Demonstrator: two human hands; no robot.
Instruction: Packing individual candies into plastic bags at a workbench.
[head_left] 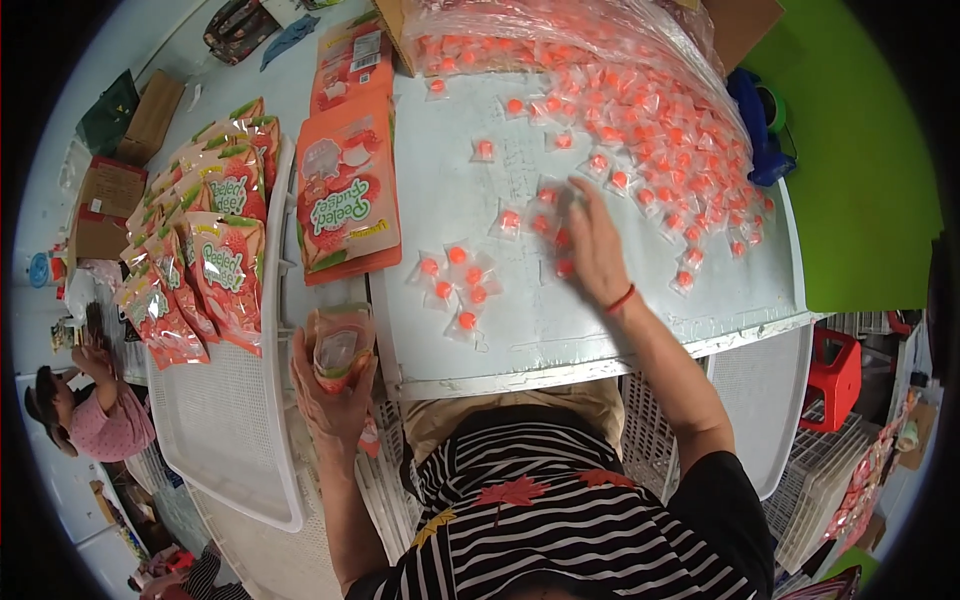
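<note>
On the pale metal-topped bench (pixel 600 330), the person's right hand (pixel 590 245) lies palm down with its fingers spread over a few small clear-wrapped orange sweets (pixel 455 285), touching those under the fingertips; it grips nothing that can be seen. A red cord (pixel 622 298) circles that wrist. More of the same sweets lie loose just to the left of the hand, and a much larger heap (pixel 660 140) spreads from the far side of the bench toward the right, spilling from a clear plastic bag in a brown cardboard box (pixel 740 25). Below the bench's near left corner, the left hand (pixel 325 385) is closed around an open orange stand-up pouch (pixel 340 345), held upright with its mouth facing up. Beyond it, a flat stack of orange printed pouches (pixel 345 195) rests on the bench's left part. Further left, a white perforated plastic tray (pixel 235 440) carries a row of filled pouches with green tops (pixel 205 250), overlapping one another. A blue tape dispenser (pixel 760 125) sits at the bench's far right edge. Another person in a pink top (pixel 110 420) is at the far left, well apart.
</note>
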